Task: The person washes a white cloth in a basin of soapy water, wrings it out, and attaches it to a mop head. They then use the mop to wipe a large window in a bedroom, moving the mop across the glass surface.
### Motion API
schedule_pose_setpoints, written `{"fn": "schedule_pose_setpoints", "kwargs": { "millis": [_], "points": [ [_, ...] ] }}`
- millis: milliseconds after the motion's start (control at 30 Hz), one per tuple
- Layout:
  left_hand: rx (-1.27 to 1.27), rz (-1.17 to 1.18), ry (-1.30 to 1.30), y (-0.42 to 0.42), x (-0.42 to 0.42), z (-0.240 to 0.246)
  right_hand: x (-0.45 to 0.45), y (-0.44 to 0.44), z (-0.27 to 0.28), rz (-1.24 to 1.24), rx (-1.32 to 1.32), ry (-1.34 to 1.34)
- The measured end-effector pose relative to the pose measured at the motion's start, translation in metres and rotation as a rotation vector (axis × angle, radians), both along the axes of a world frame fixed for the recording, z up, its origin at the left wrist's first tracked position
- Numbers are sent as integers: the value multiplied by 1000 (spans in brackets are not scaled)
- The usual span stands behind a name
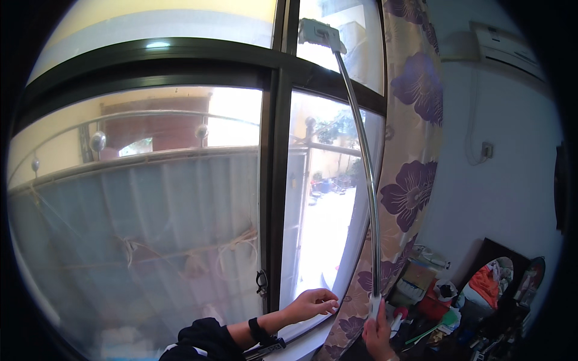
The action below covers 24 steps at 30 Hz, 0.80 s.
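Note:
My right hand (378, 334) grips the pale lower end of a flat mop's metal pole (368, 171), which rises along the curtain's edge. At its top, the flat mop head (321, 36) with a fuzzy pad lies over the upper right window pane (356, 67). My left hand (316, 303), with a dark band at the wrist, holds nothing; its fingers are loosely curled and apart, in front of the lower right pane's bottom part, left of the pole.
A dark window frame (275, 180) with a latch (261, 282) divides the panes. A flowered curtain (408, 198) hangs right of the window. Beyond it are an oval mirror (490, 282), a red container (435, 300) and crowded household items. An air conditioner (510, 49) is mounted high on the wall.

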State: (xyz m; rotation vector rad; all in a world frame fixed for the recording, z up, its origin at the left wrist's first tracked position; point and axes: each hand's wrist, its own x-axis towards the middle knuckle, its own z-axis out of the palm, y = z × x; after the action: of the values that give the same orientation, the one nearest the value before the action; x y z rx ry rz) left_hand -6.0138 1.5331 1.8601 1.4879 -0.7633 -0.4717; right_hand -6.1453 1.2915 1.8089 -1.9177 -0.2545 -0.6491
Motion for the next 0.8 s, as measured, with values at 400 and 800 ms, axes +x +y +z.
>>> {"fn": "schedule_pose_setpoints", "kwargs": {
  "millis": [400,800],
  "points": [
    [-105,91,-73,6,17,20,147,1,310,282,92,-412],
    [74,487,-545,53,32,23,78,-8,-51,-54,-92,-152]
  ]
}}
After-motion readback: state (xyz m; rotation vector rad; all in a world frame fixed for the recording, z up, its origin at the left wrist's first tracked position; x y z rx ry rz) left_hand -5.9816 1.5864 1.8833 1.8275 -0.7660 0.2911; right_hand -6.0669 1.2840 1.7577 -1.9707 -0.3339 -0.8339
